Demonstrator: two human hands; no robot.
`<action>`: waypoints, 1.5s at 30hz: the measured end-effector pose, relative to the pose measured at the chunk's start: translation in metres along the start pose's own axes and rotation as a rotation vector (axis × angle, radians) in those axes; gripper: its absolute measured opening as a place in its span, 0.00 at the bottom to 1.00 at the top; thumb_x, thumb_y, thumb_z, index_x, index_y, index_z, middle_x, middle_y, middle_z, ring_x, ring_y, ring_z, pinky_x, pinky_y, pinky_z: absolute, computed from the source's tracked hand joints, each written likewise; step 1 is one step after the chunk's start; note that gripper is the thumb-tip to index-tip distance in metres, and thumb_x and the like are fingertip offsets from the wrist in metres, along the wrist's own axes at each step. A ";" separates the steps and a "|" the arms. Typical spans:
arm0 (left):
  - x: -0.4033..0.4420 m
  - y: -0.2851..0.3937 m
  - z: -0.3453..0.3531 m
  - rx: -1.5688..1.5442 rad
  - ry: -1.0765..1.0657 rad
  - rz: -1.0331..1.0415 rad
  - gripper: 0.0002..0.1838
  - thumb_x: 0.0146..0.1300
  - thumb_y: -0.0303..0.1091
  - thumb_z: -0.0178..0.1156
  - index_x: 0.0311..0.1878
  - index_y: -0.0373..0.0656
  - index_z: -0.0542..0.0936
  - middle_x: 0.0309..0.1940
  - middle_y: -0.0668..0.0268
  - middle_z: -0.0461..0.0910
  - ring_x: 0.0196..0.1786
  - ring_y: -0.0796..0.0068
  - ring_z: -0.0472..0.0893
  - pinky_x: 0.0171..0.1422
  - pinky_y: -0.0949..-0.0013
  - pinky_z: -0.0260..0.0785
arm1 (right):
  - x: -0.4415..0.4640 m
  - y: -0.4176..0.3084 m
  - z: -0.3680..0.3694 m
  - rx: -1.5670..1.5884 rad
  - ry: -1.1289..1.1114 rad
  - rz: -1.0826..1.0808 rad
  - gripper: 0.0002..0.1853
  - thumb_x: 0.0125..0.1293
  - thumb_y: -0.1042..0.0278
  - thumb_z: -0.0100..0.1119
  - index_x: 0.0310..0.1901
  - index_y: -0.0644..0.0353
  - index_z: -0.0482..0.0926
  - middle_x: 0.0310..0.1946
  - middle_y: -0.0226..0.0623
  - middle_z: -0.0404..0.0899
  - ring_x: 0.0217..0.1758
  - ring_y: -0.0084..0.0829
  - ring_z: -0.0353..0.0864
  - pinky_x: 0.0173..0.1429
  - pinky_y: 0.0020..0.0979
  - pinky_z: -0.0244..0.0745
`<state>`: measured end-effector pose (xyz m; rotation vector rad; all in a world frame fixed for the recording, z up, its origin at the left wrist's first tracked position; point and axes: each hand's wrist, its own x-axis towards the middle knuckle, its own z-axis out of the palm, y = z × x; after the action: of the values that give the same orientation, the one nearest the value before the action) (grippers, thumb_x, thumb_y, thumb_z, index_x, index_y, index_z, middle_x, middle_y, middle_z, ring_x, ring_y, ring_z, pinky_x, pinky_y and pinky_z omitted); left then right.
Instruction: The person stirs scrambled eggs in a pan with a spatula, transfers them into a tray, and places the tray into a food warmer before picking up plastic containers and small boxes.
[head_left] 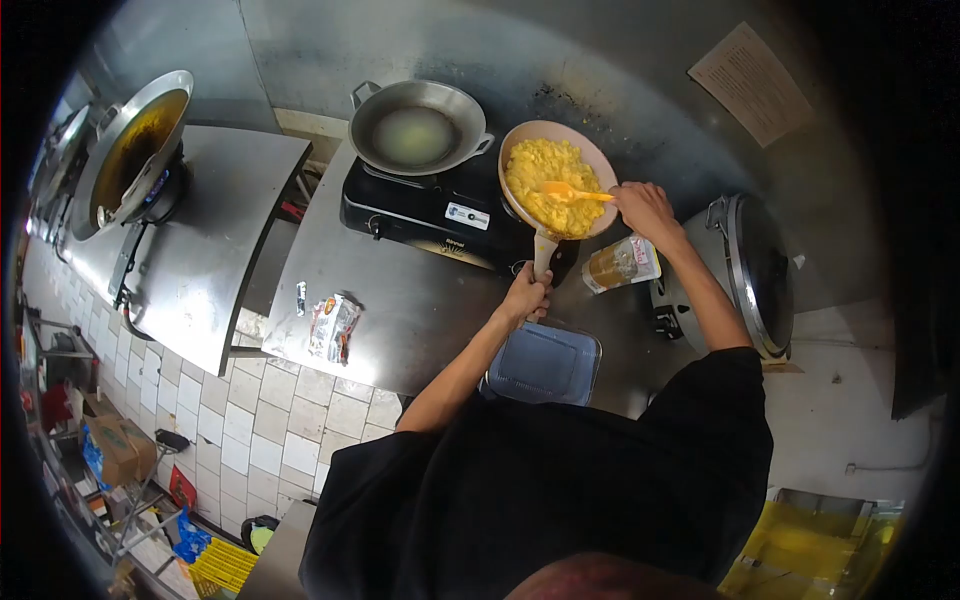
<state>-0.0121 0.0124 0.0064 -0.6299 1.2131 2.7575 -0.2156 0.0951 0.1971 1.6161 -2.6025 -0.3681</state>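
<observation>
We see two bare hands at work over a black two-burner stove [408,215] on a steel desk [405,320]. Our left hand [526,297] is closed around the handle of a pale-lined frying pan [594,155], which sits at the stove's right end, its handle pointing toward us. Our right hand [643,208] pinches the end of an orange spatula [565,191], whose blade rests in the lumpy yellow food [545,160] spread across the pan. Left of the pan, a two-handled wok [467,120] holds cloudy liquid on the same stove. Just below our right forearm lies a clear pouch [618,266] with brownish contents, and beside it stands a large lidded cooker [765,270]. Nearer to us we have a translucent plastic container [545,365], while a small crumpled packet [333,327] lies farther left, near the desk's front edge
</observation>
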 end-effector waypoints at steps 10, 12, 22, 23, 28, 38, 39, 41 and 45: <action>0.004 -0.006 -0.002 -0.003 -0.023 0.010 0.10 0.74 0.38 0.51 0.52 0.47 0.64 0.28 0.70 0.67 0.20 0.83 0.63 0.19 0.76 0.57 | 0.036 -0.078 0.115 -0.121 0.136 -0.021 0.10 0.64 0.74 0.49 0.42 0.66 0.79 0.39 0.48 0.82 0.44 0.46 0.84 0.47 0.45 0.78; 0.006 -0.005 -0.004 -0.001 -0.033 0.022 0.11 0.74 0.38 0.51 0.52 0.47 0.64 0.28 0.70 0.67 0.21 0.83 0.63 0.19 0.76 0.57 | 0.049 -0.061 0.116 -0.098 0.224 0.041 0.11 0.62 0.75 0.51 0.43 0.69 0.79 0.40 0.52 0.82 0.42 0.48 0.85 0.45 0.43 0.80; 0.001 -0.001 0.000 0.015 -0.008 0.023 0.10 0.74 0.37 0.51 0.52 0.46 0.64 0.29 0.68 0.66 0.21 0.83 0.63 0.19 0.76 0.57 | 0.023 -0.001 0.104 0.027 -0.052 0.237 0.10 0.62 0.75 0.54 0.40 0.70 0.81 0.38 0.56 0.81 0.44 0.52 0.83 0.46 0.46 0.79; 0.001 -0.001 0.000 0.010 -0.007 0.019 0.10 0.74 0.37 0.50 0.52 0.46 0.64 0.29 0.68 0.66 0.21 0.83 0.63 0.19 0.76 0.57 | 0.018 0.005 0.113 0.049 -0.051 0.181 0.10 0.62 0.75 0.54 0.41 0.69 0.83 0.37 0.56 0.82 0.45 0.52 0.83 0.47 0.46 0.79; 0.004 -0.003 -0.002 -0.019 -0.037 0.007 0.09 0.74 0.37 0.50 0.51 0.47 0.64 0.29 0.69 0.66 0.20 0.83 0.63 0.19 0.76 0.56 | -0.015 0.042 0.031 0.170 -0.015 0.086 0.11 0.66 0.61 0.58 0.45 0.52 0.86 0.36 0.42 0.83 0.43 0.46 0.81 0.48 0.44 0.75; 0.003 -0.003 -0.001 -0.001 -0.039 0.025 0.08 0.74 0.36 0.51 0.49 0.48 0.64 0.28 0.69 0.66 0.20 0.83 0.63 0.18 0.76 0.57 | 0.047 0.067 0.054 -0.023 -0.226 -0.265 0.09 0.56 0.62 0.67 0.39 0.49 0.87 0.35 0.41 0.85 0.43 0.46 0.84 0.44 0.44 0.76; 0.003 0.001 0.002 0.011 -0.026 0.016 0.08 0.74 0.36 0.51 0.49 0.48 0.64 0.28 0.69 0.66 0.20 0.83 0.63 0.18 0.76 0.57 | 0.057 0.065 0.054 -0.009 -0.135 -0.306 0.09 0.56 0.62 0.67 0.38 0.49 0.87 0.34 0.41 0.85 0.42 0.46 0.84 0.44 0.45 0.77; -0.003 0.004 0.003 0.036 0.014 0.000 0.09 0.74 0.37 0.51 0.50 0.48 0.64 0.28 0.69 0.66 0.20 0.83 0.63 0.18 0.76 0.57 | 0.067 0.063 0.054 -0.029 -0.049 -0.115 0.09 0.59 0.62 0.65 0.40 0.51 0.87 0.35 0.42 0.84 0.43 0.48 0.83 0.47 0.46 0.76; -0.003 0.004 0.003 0.002 0.001 -0.004 0.08 0.74 0.38 0.52 0.49 0.50 0.63 0.26 0.73 0.64 0.20 0.86 0.60 0.18 0.78 0.53 | 0.064 0.088 0.050 0.017 0.004 0.046 0.11 0.64 0.62 0.60 0.43 0.56 0.85 0.40 0.44 0.83 0.47 0.49 0.82 0.49 0.47 0.76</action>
<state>-0.0109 0.0123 0.0123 -0.6321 1.2132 2.7532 -0.3299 0.0835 0.1642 1.5574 -2.6423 -0.3404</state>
